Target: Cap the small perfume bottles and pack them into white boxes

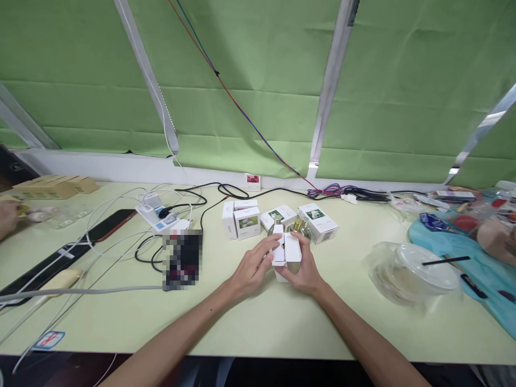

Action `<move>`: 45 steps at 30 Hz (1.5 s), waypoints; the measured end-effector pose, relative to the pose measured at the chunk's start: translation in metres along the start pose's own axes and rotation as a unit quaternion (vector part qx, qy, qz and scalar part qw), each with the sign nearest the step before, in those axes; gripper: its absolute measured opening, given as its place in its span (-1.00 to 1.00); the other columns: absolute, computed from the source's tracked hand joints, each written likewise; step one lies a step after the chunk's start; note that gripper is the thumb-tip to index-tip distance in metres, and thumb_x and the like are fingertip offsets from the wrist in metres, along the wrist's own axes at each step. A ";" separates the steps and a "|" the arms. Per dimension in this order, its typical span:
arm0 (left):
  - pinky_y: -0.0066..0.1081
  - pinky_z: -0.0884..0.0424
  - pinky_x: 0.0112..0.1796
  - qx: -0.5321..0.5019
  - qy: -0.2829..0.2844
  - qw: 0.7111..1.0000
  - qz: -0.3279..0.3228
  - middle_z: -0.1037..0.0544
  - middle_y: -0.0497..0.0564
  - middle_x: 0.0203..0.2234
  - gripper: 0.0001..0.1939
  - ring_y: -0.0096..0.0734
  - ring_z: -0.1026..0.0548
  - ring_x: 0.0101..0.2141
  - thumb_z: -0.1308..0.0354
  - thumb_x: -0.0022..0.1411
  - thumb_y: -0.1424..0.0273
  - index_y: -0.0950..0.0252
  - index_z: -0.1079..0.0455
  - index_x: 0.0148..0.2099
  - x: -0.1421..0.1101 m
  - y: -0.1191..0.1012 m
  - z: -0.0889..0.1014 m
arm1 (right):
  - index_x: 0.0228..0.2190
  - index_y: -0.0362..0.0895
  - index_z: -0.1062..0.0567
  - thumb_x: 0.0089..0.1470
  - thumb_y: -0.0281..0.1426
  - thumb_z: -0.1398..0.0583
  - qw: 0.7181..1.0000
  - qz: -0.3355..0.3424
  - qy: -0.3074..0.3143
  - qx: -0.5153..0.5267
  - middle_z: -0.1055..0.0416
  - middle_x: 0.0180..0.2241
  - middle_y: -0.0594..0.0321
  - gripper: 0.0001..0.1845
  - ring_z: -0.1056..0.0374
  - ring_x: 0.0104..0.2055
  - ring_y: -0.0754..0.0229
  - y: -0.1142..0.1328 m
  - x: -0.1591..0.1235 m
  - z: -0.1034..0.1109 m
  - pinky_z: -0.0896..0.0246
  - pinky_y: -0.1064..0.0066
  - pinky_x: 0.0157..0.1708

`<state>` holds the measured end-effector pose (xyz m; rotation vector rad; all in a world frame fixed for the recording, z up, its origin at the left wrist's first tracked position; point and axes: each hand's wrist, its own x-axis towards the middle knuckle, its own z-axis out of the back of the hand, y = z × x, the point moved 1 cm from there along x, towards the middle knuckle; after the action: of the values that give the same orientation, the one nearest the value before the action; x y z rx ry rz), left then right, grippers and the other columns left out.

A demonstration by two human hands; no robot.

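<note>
A small white carton (293, 248) stands in front of me with its top flaps raised. My right hand (306, 271) is closed around its right side, thumb at the front. On the carton's left, the fingers of my left hand (253, 267) are bent against a flap, closed on it. Something yellowish shows at the opening; I cannot make out what it is. Just behind the carton are glass bottles with gold caps (298, 222) and a silver cap (277, 221), partly hidden by the flaps and my fingers.
White boxes with flower pictures (249, 223) (318, 221) lie behind. Left are a power strip (155, 214), cables and a pixelated dark item (183, 260). Right, a lidded plastic bowl (427, 266) stands near a blue cloth (431, 236). Another person's hand (7, 217) shows far left.
</note>
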<state>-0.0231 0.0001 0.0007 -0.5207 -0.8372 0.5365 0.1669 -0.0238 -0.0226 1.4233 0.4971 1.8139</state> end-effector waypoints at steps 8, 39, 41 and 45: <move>-0.21 -0.33 0.19 -0.010 -0.013 1.000 -0.005 -0.38 0.15 0.27 -0.65 -0.22 -0.37 0.24 0.15 0.51 0.33 0.21 -0.28 0.23 -0.001 0.002 -0.002 | 0.19 0.00 -0.09 0.04 -0.26 -0.34 1.000 0.011 -0.006 -0.002 -0.32 0.03 0.04 -0.21 -0.41 -0.10 0.01 0.002 0.002 0.000 -0.44 0.15 -0.16; -0.17 -0.42 0.02 -0.027 0.039 0.999 -0.007 -0.20 0.18 0.32 -0.69 -0.23 -0.48 0.00 0.24 0.53 0.27 0.17 -0.28 0.10 -0.002 -0.003 0.001 | 0.17 -0.01 -0.09 0.01 -0.30 -0.32 1.000 0.021 -0.005 -0.008 -0.36 -0.01 0.08 -0.22 -0.42 -0.14 0.03 0.007 0.004 0.002 -0.43 0.16 -0.18; -0.18 -0.45 -0.03 -0.042 0.050 0.998 0.005 -0.16 0.18 0.33 -0.68 -0.25 -0.49 -0.05 0.24 0.52 0.25 0.17 -0.29 0.08 -0.003 -0.005 0.002 | 0.17 -0.01 -0.09 0.01 -0.29 -0.32 1.000 0.017 -0.002 -0.007 -0.37 -0.02 0.08 -0.23 -0.42 -0.15 0.03 0.007 0.004 0.002 -0.43 0.16 -0.19; -0.19 -0.46 -0.04 -0.062 0.056 0.996 0.011 -0.12 0.19 0.35 -0.65 -0.20 -0.45 -0.01 0.21 0.51 0.17 0.18 -0.31 0.07 -0.004 -0.007 0.001 | 0.17 0.00 -0.09 0.02 -0.30 -0.32 1.000 0.016 0.000 -0.007 -0.37 -0.03 0.09 -0.23 -0.42 -0.16 0.04 0.007 0.004 0.002 -0.42 0.15 -0.17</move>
<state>-0.0244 -0.0071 0.0030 -0.6695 -0.7618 0.4733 0.1664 -0.0257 -0.0149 1.4302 0.4636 1.8397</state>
